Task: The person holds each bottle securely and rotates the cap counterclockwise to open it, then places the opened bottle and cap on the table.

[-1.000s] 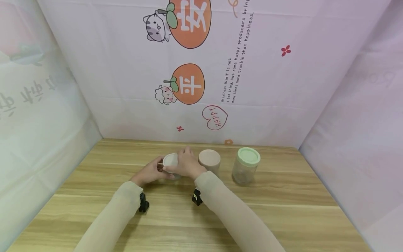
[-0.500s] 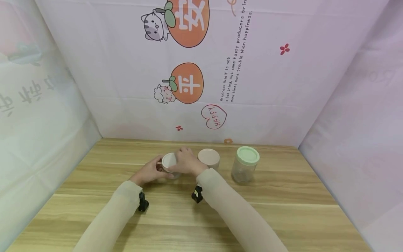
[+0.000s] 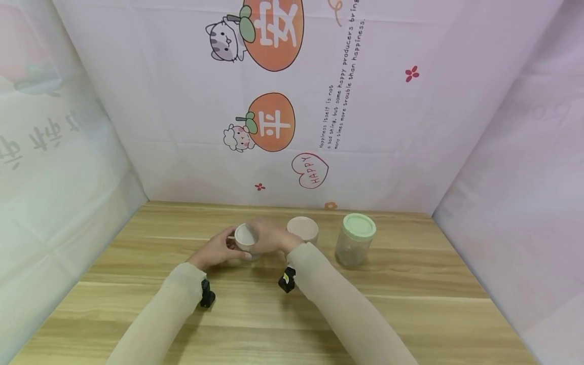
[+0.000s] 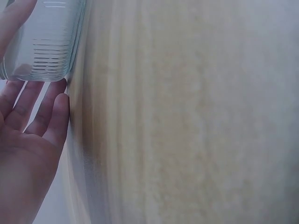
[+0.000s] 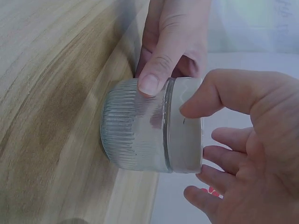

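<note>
A ribbed clear glass jar [image 5: 128,130] stands upright on the table, capped by an off-white lid [image 5: 184,147]. My left hand [image 3: 219,249] grips the jar's side; in the right wrist view its thumb lies along the glass just under the lid. My right hand [image 3: 271,238] comes at the lid from the other side, its thumb on the lid's side wall and its fingertips at the far rim. The left wrist view has the jar's base [image 4: 49,58] with the left fingers [image 4: 58,114] behind it.
Right beside the right hand, a jar with a beige-pink lid [image 3: 303,229] is partly hidden by that hand. Farther right stands a clear jar with a green lid [image 3: 359,226]. Printed cloth walls [image 3: 374,167] border the wooden table [image 3: 255,324] at the back and sides.
My right hand has shifted and turned slightly over the lid and is blurred now. The left hand keeps its grip on the jar, which stays in place.
</note>
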`<state>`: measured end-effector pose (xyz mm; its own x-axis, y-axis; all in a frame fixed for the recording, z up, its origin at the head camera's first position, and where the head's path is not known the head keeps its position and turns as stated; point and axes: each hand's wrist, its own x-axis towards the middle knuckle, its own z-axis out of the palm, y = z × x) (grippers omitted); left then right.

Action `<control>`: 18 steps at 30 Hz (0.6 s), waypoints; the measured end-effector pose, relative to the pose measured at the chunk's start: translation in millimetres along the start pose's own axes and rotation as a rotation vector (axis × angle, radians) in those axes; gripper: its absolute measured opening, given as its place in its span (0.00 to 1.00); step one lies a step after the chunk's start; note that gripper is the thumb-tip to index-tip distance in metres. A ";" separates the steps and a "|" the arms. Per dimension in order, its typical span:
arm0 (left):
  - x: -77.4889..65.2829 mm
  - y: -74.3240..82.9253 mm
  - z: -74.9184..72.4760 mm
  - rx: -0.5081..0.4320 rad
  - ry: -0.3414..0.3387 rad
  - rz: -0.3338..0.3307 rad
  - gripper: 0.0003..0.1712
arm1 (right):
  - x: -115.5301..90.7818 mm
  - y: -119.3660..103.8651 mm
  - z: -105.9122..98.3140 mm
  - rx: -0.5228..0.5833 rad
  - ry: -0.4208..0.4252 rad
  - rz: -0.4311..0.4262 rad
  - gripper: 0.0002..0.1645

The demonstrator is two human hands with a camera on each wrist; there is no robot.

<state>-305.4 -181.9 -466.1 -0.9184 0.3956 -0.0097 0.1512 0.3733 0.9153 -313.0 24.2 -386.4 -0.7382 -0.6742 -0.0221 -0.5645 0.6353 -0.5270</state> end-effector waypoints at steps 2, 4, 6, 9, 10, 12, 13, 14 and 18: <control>0.2 -0.7 -0.3 -0.001 -0.002 0.001 0.50 | -0.4 0.0 0.0 0.006 -0.007 -0.016 0.37; 0.4 -1.6 -0.7 0.002 -0.005 0.000 0.49 | -0.5 0.1 0.8 0.003 -0.004 -0.021 0.38; 0.6 -2.6 -1.3 0.017 -0.003 0.005 0.48 | -0.4 0.7 2.8 -0.018 0.004 -0.024 0.40; 0.6 -3.2 -2.2 0.040 0.001 0.003 0.46 | -1.3 0.8 6.3 -0.061 0.020 -0.011 0.44; 0.7 -3.4 -2.7 0.048 -0.001 0.006 0.46 | -1.7 0.7 7.8 -0.082 0.031 -0.009 0.46; 0.7 -3.3 -3.0 0.043 0.001 -0.003 0.46 | -2.7 -0.5 10.3 -0.116 0.060 0.005 0.46; 0.8 -3.4 -3.1 0.034 0.000 -0.013 0.46 | -3.6 -1.3 11.1 -0.124 0.077 0.015 0.46; 0.9 -3.4 -3.2 0.028 -0.001 -0.020 0.46 | -4.3 -1.7 12.2 -0.130 0.095 0.024 0.46; 0.2 -3.4 -3.4 -0.014 -0.012 -0.027 0.48 | -5.2 -4.2 16.3 -0.165 0.158 0.054 0.44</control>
<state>-307.3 -186.0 -467.8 -0.9176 0.3955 -0.0394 0.1209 0.3723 0.9202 -300.8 19.0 -397.9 -0.8102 -0.5786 0.0935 -0.5659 0.7307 -0.3820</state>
